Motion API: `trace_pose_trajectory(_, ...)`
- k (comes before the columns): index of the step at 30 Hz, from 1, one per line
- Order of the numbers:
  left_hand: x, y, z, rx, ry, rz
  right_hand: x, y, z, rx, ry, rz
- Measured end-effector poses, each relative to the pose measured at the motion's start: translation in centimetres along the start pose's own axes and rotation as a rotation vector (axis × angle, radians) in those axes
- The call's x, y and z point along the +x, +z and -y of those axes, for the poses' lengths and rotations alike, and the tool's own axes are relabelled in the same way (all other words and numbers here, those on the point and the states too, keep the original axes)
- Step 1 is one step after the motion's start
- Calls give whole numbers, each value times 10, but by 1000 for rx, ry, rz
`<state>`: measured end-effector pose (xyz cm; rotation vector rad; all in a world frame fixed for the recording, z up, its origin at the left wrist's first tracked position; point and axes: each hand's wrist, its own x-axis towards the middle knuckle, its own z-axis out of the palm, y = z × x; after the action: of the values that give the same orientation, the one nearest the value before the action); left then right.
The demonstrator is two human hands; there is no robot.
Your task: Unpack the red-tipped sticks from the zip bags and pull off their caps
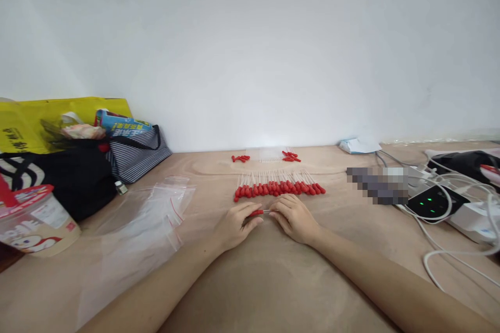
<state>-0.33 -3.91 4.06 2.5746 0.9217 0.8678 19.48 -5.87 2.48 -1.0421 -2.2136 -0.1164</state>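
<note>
Between my two hands lies a small red-handled tool (257, 213) with a thin, pale metal-looking shaft, much like a mini screwdriver. The fingers of my left hand (239, 225) are closed on its red handle. My right hand (294, 217) pinches the shaft from the other side, and its fingertips hide the far end. Just beyond my hands, a row of many similar red-handled tools (279, 188) lies side by side, shafts pointing to the wall. Farther back are loose red handles (240, 158) on the left, more red handles (291, 156) on the right, and thin shafts (270, 155) between them.
Clear zip bags (156, 208) spread on the table left of my hands. A drink cup (41, 221), a black bag (78, 177) and a striped bag (136, 153) stand at far left. White cables (429, 255), a power strip (474, 221) and a folded packet (359, 145) lie right.
</note>
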Motion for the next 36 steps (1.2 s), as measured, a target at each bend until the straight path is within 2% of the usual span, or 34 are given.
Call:
trace_pose_trajectory(5, 1, 7, 5, 44, -6, -4, -2, -1, 0, 17, -28, -9)
trace_pose_trajectory(11, -1, 7, 6, 46, 15, -1, -4, 2, -3, 30, -47, 24)
trace_pose_trajectory(23, -7, 5, 8, 102, 205, -40, -9, -1, 0, -16, -170, -21)
trace_pose_trajectory(29, -7, 4, 6, 79, 172, 9, -9, -2, 2, -10, -185, -33)
trace_pose_trajectory(36, -11, 1, 12, 56, 65, 31, -11, -4, -2, 1, -153, -55)
